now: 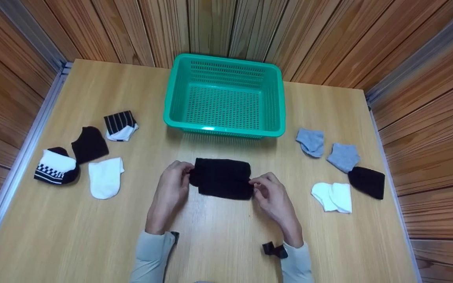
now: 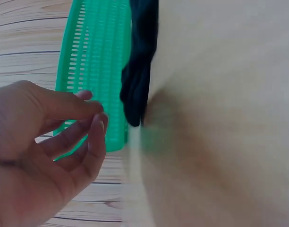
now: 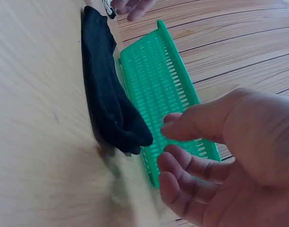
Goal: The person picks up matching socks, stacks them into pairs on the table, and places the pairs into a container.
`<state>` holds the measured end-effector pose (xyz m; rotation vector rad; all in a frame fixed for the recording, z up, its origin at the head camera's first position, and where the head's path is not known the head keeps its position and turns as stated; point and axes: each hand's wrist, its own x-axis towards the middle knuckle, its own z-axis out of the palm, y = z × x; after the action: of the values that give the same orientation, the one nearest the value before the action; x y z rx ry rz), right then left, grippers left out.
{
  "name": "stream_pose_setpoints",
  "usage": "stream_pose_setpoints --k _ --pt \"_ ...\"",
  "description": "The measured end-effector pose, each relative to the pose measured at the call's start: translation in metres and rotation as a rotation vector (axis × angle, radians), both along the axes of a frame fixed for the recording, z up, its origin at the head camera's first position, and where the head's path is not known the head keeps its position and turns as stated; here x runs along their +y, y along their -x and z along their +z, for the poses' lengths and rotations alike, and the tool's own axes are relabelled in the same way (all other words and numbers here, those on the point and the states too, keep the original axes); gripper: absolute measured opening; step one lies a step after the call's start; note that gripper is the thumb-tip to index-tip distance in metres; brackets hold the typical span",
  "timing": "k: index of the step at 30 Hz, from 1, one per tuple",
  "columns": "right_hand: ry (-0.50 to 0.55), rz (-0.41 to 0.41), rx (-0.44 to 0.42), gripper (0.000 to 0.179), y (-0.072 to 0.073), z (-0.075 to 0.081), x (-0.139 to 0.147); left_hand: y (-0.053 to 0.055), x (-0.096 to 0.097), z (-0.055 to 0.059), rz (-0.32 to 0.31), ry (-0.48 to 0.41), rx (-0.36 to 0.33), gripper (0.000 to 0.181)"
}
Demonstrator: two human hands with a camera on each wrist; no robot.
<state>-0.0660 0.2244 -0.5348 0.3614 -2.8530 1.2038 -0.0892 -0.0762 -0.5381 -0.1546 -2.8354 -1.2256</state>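
Black socks (image 1: 222, 179) lie flat and overlapping on the table in front of me. My left hand (image 1: 172, 182) is at their left end, fingertips right at the edge in the head view. In the left wrist view, the thumb and forefinger of this hand meet with no cloth between them, beside the black fabric (image 2: 139, 61). At the right end is my right hand (image 1: 273, 195), its fingers loosely bent. The right wrist view shows a gap between thumb and fingers, with the end of the black socks (image 3: 111, 94) just beyond the fingertips.
A green plastic basket (image 1: 224, 132) stands behind the socks. To the left lie a striped sock (image 1: 119, 122), a dark sock (image 1: 90, 144), a white sock (image 1: 105, 178) and a checkered one (image 1: 56, 167). Grey socks (image 1: 343, 156), a white sock (image 1: 332, 197) and a black sock (image 1: 367, 182) lie right.
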Motion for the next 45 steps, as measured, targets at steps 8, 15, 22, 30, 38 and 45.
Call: stream_pose_setpoints --k 8,15,22,30,38,45 --pt "-0.066 0.135 -0.024 0.032 -0.002 -0.003 0.003 -0.011 0.004 -0.005 -0.143 0.162 0.073 0.027" --pt "-0.131 0.251 -0.074 0.04 0.0 -0.009 0.004 -0.008 0.007 -0.009 -0.219 0.195 -0.008 0.045" --pt "-0.141 0.191 -0.007 0.029 0.006 -0.016 0.003 -0.002 0.008 -0.008 -0.201 0.185 -0.068 0.052" --pt "-0.148 0.164 -0.019 0.014 0.011 -0.014 0.002 0.0 0.01 -0.008 -0.181 0.206 -0.013 0.033" --pt "-0.1 0.116 -0.11 0.014 0.017 -0.006 0.003 0.001 0.014 -0.004 -0.207 0.352 -0.024 0.048" --pt "0.011 0.015 -0.02 0.013 0.023 0.001 -0.001 0.004 0.014 -0.003 -0.186 0.256 -0.045 0.027"
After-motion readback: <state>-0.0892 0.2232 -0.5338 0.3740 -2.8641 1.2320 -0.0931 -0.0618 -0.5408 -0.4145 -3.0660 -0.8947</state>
